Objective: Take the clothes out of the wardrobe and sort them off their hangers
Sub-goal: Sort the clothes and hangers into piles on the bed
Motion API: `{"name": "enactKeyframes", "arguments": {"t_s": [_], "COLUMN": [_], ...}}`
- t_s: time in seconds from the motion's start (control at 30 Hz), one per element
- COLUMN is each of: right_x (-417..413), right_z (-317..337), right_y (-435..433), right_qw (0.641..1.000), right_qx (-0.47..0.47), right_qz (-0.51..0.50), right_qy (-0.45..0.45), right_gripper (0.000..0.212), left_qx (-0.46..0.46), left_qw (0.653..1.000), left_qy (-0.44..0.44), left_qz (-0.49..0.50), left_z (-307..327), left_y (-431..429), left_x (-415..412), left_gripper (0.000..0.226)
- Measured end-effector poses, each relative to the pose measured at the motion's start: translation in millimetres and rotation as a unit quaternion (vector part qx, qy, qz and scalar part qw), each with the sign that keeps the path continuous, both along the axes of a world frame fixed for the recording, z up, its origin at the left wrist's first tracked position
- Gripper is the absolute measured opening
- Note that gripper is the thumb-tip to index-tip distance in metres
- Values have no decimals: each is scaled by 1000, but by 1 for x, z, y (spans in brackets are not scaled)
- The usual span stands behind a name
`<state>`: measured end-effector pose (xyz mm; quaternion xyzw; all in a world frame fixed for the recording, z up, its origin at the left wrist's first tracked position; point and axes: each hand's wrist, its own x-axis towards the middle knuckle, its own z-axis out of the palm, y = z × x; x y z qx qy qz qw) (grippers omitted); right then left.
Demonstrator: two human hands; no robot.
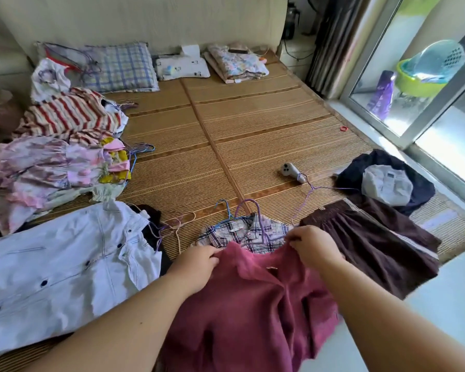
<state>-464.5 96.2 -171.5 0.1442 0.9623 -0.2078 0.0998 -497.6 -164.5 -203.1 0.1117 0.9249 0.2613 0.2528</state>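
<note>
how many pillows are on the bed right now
2. A blue checked pillow lies at the head of the bed, left of centre; a white printed pillow lies just right of it. Clothes piles could hide more.

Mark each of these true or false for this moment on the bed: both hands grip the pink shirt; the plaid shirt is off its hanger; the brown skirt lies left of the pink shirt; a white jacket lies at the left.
1. Both hands, left hand and right hand, grip the pink shirt. True.
2. The plaid shirt is off its hanger. False: hanger hooks still stick out at its collar.
3. The brown skirt lies left of the pink shirt. False: it lies to the right.
4. A white jacket lies at the left. True.
</note>
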Motion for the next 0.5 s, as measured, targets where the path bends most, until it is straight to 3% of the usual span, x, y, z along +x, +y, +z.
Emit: {"name": "enactKeyframes", "arguments": {"t_s": [0.13, 0.23, 0.33, 0.5], "right_x": [-68, -112, -145, -170], "right_z": [-61, -101, -140, -193], "right_y": [-6, -9, -14, -32], "right_qw": [995, 990, 986, 988], "right_qx": [87, 133, 140, 111], "right_qz": [38, 45, 32, 1], "right_qy": [26, -12, -81, -106], "right_gripper": [19, 25, 26, 25], "left_qx": [-38, -39, -44, -86], "left_qw": [999, 998, 997, 993], "left_qy": [-5, -19, -37, -63], "left_qz": [16, 42, 60, 55], "left_z": [-58, -94, -128, -176], "left_y": [2, 6, 6, 0], "left_x": [-58, -94, -124, -156], "left_gripper": [20, 20, 19, 24]}}
